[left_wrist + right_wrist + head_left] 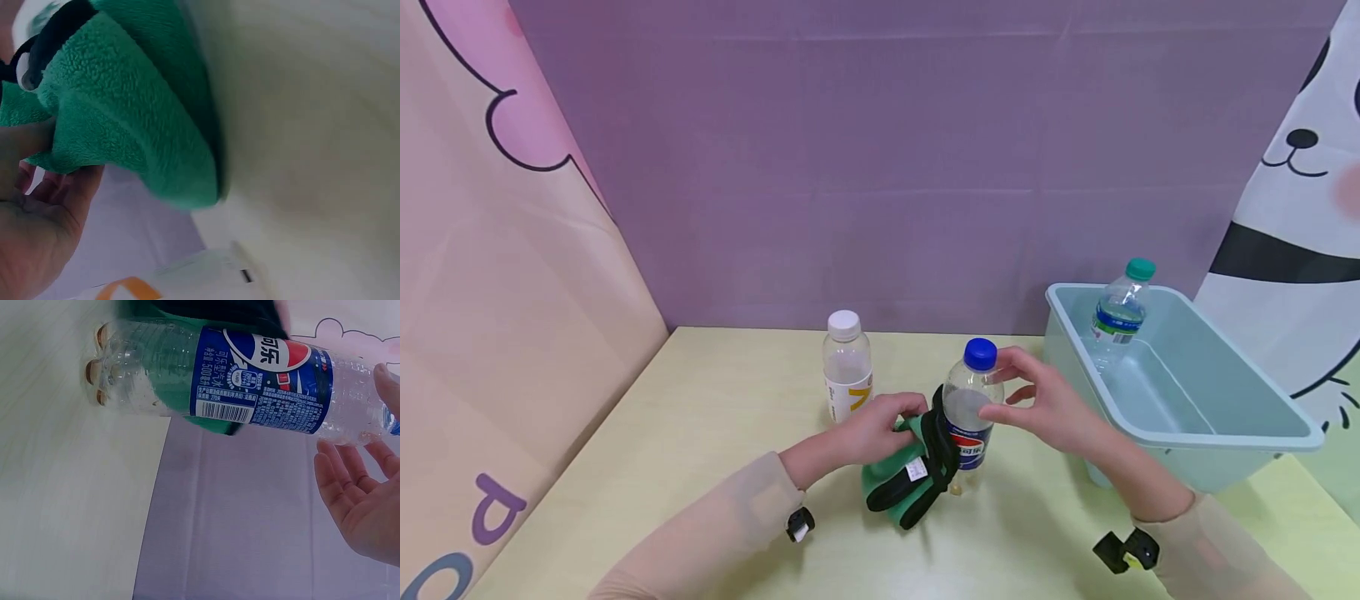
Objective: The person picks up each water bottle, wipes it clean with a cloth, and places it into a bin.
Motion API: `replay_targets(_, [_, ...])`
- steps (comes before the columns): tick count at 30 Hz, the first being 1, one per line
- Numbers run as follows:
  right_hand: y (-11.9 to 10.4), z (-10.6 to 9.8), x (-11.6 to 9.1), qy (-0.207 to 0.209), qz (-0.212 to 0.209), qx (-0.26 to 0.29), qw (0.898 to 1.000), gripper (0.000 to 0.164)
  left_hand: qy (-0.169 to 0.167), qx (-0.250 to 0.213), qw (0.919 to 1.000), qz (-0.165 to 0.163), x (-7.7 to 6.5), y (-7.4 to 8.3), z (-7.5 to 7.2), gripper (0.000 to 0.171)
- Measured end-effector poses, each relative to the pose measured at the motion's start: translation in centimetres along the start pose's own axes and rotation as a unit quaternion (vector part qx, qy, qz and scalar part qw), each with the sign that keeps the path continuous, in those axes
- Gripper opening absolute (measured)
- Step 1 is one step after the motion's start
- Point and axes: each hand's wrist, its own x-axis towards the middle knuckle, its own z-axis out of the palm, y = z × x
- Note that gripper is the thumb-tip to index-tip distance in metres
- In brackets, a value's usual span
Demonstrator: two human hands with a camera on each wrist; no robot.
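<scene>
My left hand (880,429) pinches a folded green plush cloth (887,471) with black trim and a small white tag. The cloth (119,106) also shows in the left wrist view, its edge between thumb and fingers. Against its right side, in the head view, a clear cola bottle (970,404) with a blue cap and blue label stands upright. My right hand (1048,400) is at the bottle's upper part, thumb and fingers spread about it. In the right wrist view the fingers (350,475) lie close to the bottle; whether they touch is unclear.
Behind my left hand stands a clear bottle with a white cap (844,358). At the right, a light blue tub (1210,437) holds a green-capped bottle (1120,312) leaning in its far left corner. A purple cloth wall (850,167) rises behind the table (730,392).
</scene>
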Motion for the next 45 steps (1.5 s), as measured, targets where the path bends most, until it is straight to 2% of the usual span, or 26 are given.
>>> replay_targets(3, [0.0,0.0,0.0,0.000,0.005,-0.002,1.000,0.053,-0.019,0.016,0.9997,-0.009,-0.1,-0.4,0.3,0.021])
replay_targets(5, [-0.1,0.0,0.0,-0.001,0.005,0.000,1.000,0.053,-0.016,0.009,0.9997,-0.014,-0.1,-0.4,0.3,0.020])
replay_targets(9, [-0.3,0.0,0.1,-0.003,-0.001,0.006,1.000,0.054,0.022,-0.033,0.9990,-0.022,0.0,0.3,-0.1,0.019])
replay_targets(16, [-0.1,-0.1,0.0,-0.006,-0.008,0.012,1.000,0.053,0.095,-0.110,0.9893,-0.015,0.5,2.3,-1.4,0.016])
replay_targets(22, [0.3,0.0,0.0,-0.009,-0.016,0.013,1.000,0.052,0.131,-0.135,0.9821,-0.013,0.8,3.3,-2.2,0.011])
replay_targets(26, [0.4,0.0,0.0,-0.012,-0.020,0.019,1.000,0.051,0.145,-0.135,0.9802,-0.010,1.2,4.2,-2.9,0.011])
replay_targets(32, [0.3,-0.2,-0.1,-0.008,-0.023,0.023,0.999,0.050,0.149,-0.121,0.9814,-0.005,1.8,5.4,-3.5,0.012])
replay_targets(37, [0.3,-0.2,-0.2,-0.007,-0.022,0.022,0.999,0.051,0.128,-0.111,0.9856,-0.005,1.7,5.3,-3.5,0.011])
replay_targets(42, [0.3,-0.1,-0.2,-0.010,-0.025,0.021,0.999,0.051,0.104,-0.098,0.9893,-0.028,1.2,4.4,-3.0,0.010])
replay_targets(45, [0.2,-0.1,-0.1,-0.010,-0.027,0.020,0.999,0.052,0.088,-0.071,0.9932,-0.028,0.7,3.4,-2.3,0.013])
